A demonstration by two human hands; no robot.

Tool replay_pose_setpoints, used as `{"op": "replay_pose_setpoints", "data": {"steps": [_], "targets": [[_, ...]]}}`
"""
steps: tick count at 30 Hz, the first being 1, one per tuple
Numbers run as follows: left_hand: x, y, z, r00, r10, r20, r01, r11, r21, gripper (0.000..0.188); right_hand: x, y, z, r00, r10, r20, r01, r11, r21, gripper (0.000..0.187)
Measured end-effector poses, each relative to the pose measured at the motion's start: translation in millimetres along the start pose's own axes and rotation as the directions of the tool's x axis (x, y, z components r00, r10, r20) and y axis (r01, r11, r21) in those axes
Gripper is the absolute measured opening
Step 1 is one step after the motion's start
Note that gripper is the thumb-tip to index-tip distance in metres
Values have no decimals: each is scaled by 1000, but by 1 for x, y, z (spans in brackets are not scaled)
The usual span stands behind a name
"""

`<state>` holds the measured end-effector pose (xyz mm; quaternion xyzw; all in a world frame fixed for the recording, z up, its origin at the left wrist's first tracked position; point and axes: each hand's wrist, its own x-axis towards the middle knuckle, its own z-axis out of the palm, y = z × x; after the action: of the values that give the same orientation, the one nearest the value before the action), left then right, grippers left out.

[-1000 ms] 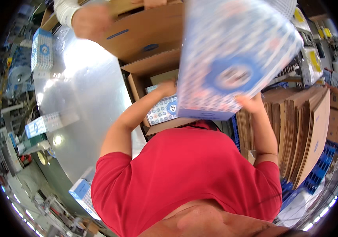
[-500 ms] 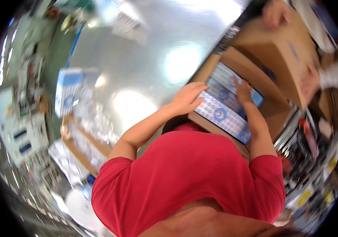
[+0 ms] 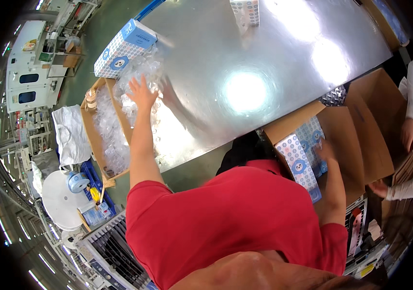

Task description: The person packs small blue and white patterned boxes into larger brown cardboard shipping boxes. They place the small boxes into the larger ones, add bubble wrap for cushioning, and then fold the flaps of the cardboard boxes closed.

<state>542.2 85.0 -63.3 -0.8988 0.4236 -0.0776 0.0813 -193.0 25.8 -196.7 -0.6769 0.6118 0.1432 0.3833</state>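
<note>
Clear plastic wrap (image 3: 141, 72) lay bunched at the counter's (image 3: 245, 58) left edge under the spread-open left hand (image 3: 142, 92), while the right hand (image 3: 325, 149), empty, steadied patterned boxes (image 3: 299, 162) in the carton (image 3: 361, 130); pinching one sheet would likely separate it cleanly.

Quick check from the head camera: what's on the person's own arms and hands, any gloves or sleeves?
Both arms are bare from the short sleeves of a red T-shirt downward. The left hand and right hand wear no gloves; no watch, bands or markings show on either forearm.
</note>
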Motion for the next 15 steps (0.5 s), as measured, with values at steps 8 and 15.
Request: {"op": "replay_pose_setpoints", "data": {"steps": [8,15], "targets": [[101,28,49,987,134,92,-127,989,-76,66,-70,2,4,1000,-4,18,4,1000,12,64],[44,31,67,894,152,-421,-401,690,-602,35,-105,19,19,996,-17,-85,19,1000,20,50]]}}
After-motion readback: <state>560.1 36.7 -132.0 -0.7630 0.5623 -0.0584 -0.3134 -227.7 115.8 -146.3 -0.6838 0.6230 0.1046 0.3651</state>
